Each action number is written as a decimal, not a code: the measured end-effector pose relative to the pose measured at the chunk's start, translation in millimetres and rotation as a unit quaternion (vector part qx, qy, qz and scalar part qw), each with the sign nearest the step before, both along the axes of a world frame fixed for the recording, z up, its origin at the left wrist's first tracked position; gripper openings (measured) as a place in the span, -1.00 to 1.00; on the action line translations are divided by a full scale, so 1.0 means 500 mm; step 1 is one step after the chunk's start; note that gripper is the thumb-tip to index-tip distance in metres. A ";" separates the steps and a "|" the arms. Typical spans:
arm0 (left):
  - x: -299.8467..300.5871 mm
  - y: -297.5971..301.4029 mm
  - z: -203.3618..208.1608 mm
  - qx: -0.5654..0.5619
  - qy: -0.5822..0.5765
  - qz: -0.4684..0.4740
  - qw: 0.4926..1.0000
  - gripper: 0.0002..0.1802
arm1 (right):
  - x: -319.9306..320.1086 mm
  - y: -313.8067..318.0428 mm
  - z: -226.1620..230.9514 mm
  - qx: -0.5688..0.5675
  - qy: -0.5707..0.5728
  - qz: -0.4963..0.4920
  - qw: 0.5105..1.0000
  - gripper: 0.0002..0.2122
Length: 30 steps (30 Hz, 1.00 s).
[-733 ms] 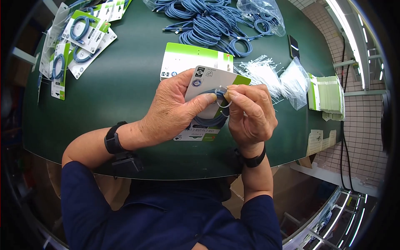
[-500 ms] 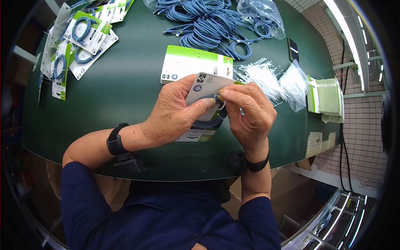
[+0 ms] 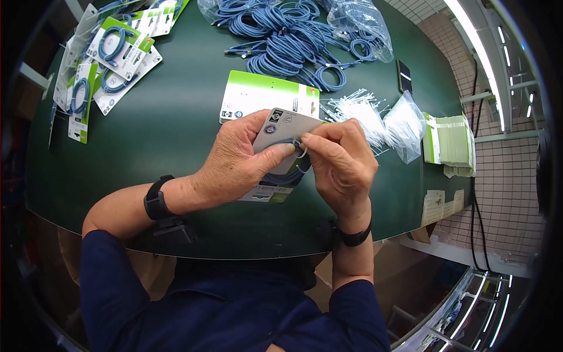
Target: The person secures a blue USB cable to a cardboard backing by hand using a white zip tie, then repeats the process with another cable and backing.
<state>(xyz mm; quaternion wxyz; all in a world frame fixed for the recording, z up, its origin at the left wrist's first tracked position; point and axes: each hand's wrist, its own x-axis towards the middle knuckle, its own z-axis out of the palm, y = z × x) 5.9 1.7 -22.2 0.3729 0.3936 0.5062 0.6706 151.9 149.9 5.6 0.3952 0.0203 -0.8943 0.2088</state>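
A white and green packaging card (image 3: 280, 124) is gripped at its left side by my left hand (image 3: 231, 161), the thumb pressed on its face. Against the card lies a coiled blue cable (image 3: 282, 178), partly hidden by my hands. A thin white cable tie (image 3: 303, 154) curves out beside the coil, near the card's middle. My right hand (image 3: 346, 164) pinches the tie with thumb and forefinger, close to my left thumb tip. The tie's far end is hidden behind the fingers.
Beyond my hands lie green and white cards (image 3: 264, 88), coiled blue cables (image 3: 287, 53) and a plastic bag (image 3: 366, 23). Loose white ties (image 3: 358, 114), a bag of ties (image 3: 404, 126), a phone (image 3: 404, 76) and stacked cards (image 3: 454, 141) sit right. Cards with cables (image 3: 111, 50) pile up left.
The whole view has shifted slightly, so the table's things appear a little further left. Both hands keep their grips; the white tie's visible loop looks slightly smaller.
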 end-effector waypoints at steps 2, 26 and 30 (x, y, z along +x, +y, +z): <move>0.000 -0.001 -0.001 0.011 0.029 0.000 1.000 -0.63 | 0.011 -0.004 0.019 -0.042 -0.066 -0.022 0.997 -0.72; 0.000 -0.015 0.023 0.011 -0.015 -0.072 0.997 -0.69 | 0.010 0.034 -0.039 -0.749 -0.121 0.174 0.628 -0.84; 0.001 -0.011 0.019 0.015 0.006 -0.065 0.998 -0.71 | 0.007 0.040 -0.052 -0.754 -0.122 0.188 0.617 -0.86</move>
